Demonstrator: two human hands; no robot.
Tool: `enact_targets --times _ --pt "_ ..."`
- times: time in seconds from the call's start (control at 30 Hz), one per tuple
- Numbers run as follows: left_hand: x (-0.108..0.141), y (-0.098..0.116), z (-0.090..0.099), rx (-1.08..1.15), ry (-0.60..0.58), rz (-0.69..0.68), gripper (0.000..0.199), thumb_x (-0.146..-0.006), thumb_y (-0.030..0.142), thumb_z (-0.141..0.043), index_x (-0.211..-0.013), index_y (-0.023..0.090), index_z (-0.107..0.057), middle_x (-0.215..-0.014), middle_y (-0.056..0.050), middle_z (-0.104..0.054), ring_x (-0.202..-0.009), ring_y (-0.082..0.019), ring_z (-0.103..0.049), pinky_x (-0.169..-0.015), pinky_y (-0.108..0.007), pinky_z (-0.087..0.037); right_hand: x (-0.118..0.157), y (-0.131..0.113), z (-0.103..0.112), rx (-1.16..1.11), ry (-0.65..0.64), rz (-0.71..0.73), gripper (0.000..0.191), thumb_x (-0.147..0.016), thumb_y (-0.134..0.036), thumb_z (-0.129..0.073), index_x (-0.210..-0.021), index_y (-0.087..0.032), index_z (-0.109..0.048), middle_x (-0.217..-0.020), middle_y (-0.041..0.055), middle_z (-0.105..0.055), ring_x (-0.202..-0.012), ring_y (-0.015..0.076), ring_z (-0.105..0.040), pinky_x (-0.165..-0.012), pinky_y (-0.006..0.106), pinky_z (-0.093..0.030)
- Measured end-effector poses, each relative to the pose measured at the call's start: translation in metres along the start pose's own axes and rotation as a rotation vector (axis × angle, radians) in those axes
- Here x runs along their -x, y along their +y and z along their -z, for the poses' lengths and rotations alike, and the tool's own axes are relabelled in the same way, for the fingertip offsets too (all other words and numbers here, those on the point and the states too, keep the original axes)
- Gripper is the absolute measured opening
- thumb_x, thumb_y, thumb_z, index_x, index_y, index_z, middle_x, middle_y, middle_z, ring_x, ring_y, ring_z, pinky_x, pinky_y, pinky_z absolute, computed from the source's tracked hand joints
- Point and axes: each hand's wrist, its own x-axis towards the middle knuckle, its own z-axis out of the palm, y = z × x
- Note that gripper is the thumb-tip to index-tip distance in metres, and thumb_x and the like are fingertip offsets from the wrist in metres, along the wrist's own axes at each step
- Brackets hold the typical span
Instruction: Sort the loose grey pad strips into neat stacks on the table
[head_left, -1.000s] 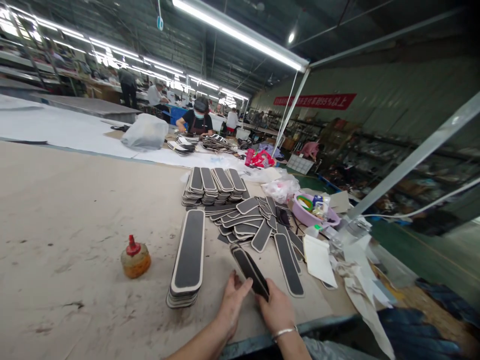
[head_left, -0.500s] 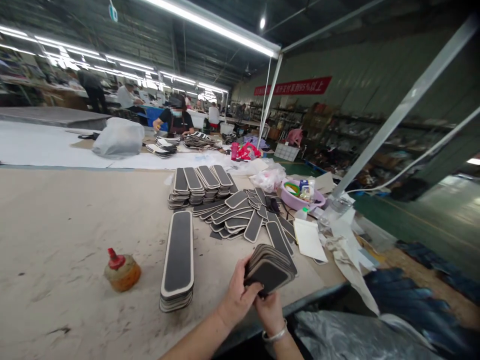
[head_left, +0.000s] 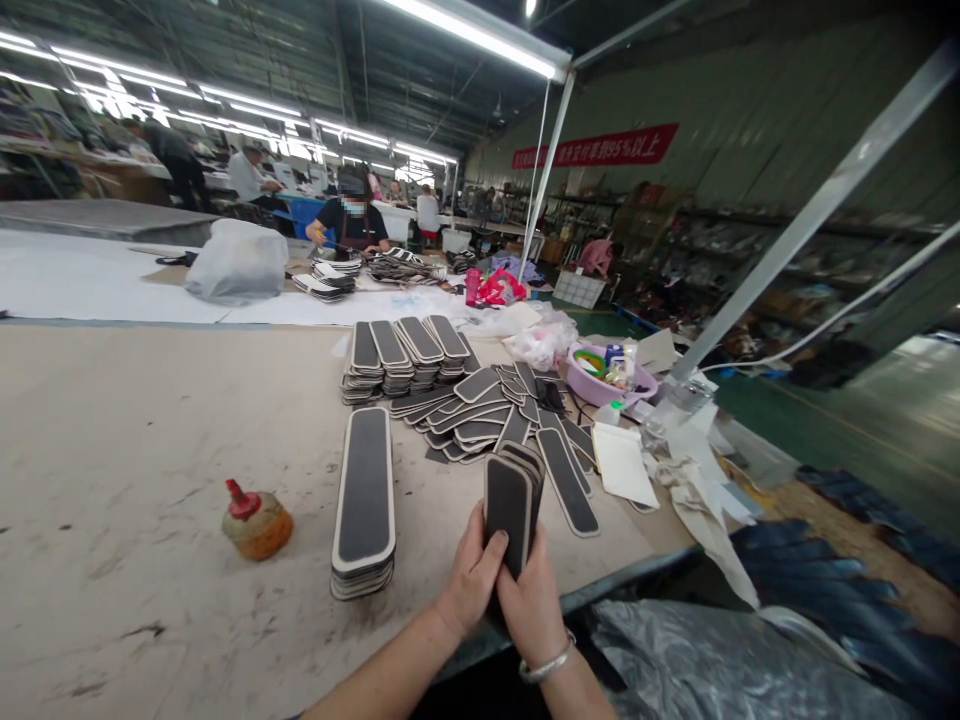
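Note:
Between my two hands, a stack of dark rounded strips with pale edges (head_left: 508, 500) stands tilted upright above the table's front edge. My left hand (head_left: 472, 570) grips its left side, the thumb lying across the front face. Around the right side and the lower end wraps my right hand (head_left: 534, 595), with a bracelet at the wrist. Left of my hands lies a neat pile of the same strips (head_left: 365, 490). Just beyond the held stack is a loose, spread heap of strips (head_left: 480, 412). The lower end of the held stack is hidden by my hands.
A squat bottle with red nozzle and orange liquid (head_left: 256, 520) stands on the table at left. Several neat stacks (head_left: 405, 345) sit farther back. A purple basin (head_left: 592, 385) and white papers (head_left: 622, 462) lie at right. A co-worker (head_left: 351, 215) works across the table.
The held stack has turned from leaning right to nearly upright, its strips drawn closer together. My right hand has moved up from beneath it onto its right side. The view has shifted slightly.

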Motion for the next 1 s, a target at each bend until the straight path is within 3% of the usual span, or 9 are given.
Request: enact_targets --times 0.07,0.17,0.27,0.33,0.47,0.67,1.0 --pt "0.003 -0.010 0.004 0.155 0.011 0.149 0.043 -0.081 0.037 -0.059 -0.120 0.019 -0.054 -0.119 -0.006 -0.060 -0.113 -0.020 -0.052 -0.103 -0.030 -0.032 0.002 -0.002 0.001 0.044 -0.062 -0.016 0.060 -0.081 -0.023 -0.050 -0.136 -0.011 -0.028 -0.121 0.0174 -0.057 -0.108 0.0249 -0.058 -0.092 0.041 -0.047" --pt "0.006 -0.020 0.011 0.410 0.075 0.393 0.040 -0.079 0.045 -0.060 -0.106 0.016 -0.060 -0.093 -0.006 -0.067 -0.088 -0.019 -0.062 -0.088 -0.031 -0.044 0.002 -0.012 0.011 0.027 -0.277 0.061 0.070 -0.075 -0.022 -0.058 -0.139 -0.018 -0.030 -0.134 0.0124 -0.049 -0.122 0.0241 -0.048 -0.104 0.042 -0.037" --pt "0.009 -0.017 0.016 0.563 0.126 0.582 0.039 -0.077 0.050 -0.059 -0.089 0.014 -0.063 -0.070 -0.003 -0.065 -0.064 -0.015 -0.060 -0.071 -0.029 -0.047 0.001 -0.023 0.027 -0.060 -0.477 0.082 0.058 -0.078 -0.025 -0.058 -0.134 -0.021 -0.040 -0.131 0.0084 -0.052 -0.119 0.0218 -0.050 -0.104 0.042 -0.038" --pt "0.011 -0.008 0.019 0.628 0.084 0.659 0.038 -0.079 0.049 -0.057 -0.086 0.013 -0.064 -0.065 -0.003 -0.064 -0.057 -0.014 -0.058 -0.064 -0.028 -0.046 0.002 -0.026 0.034 -0.102 -0.518 0.069 0.052 -0.082 -0.028 -0.055 -0.132 -0.020 -0.044 -0.130 0.0087 -0.053 -0.116 0.0213 -0.053 -0.101 0.040 -0.042" --pt "0.016 0.009 0.020 0.698 0.014 0.642 0.037 -0.082 0.044 -0.055 -0.097 0.012 -0.065 -0.081 -0.006 -0.068 -0.062 -0.014 -0.059 -0.061 -0.025 -0.044 0.009 -0.027 0.041 -0.119 -0.486 0.031 0.054 -0.080 -0.031 -0.058 -0.132 -0.022 -0.046 -0.133 0.0096 -0.051 -0.115 0.0232 -0.054 -0.095 0.038 -0.048" --pt "0.022 0.017 0.019 0.752 -0.092 0.608 0.038 -0.086 0.042 -0.049 -0.106 0.013 -0.064 -0.100 -0.008 -0.067 -0.076 -0.015 -0.061 -0.067 -0.025 -0.045 0.017 -0.036 0.049 -0.147 -0.482 -0.014 0.056 -0.077 -0.032 -0.062 -0.130 -0.024 -0.048 -0.134 0.0104 -0.048 -0.113 0.0260 -0.056 -0.077 0.033 -0.058" --pt "0.027 0.022 0.016 0.757 -0.150 0.591 0.044 -0.085 0.047 -0.050 -0.109 0.013 -0.064 -0.100 -0.008 -0.067 -0.081 -0.017 -0.061 -0.076 -0.029 -0.045 0.023 -0.043 0.050 -0.121 -0.465 -0.060 0.057 -0.077 -0.030 -0.062 -0.131 -0.024 -0.047 -0.134 0.0094 -0.046 -0.110 0.0241 -0.057 -0.078 0.031 -0.058"
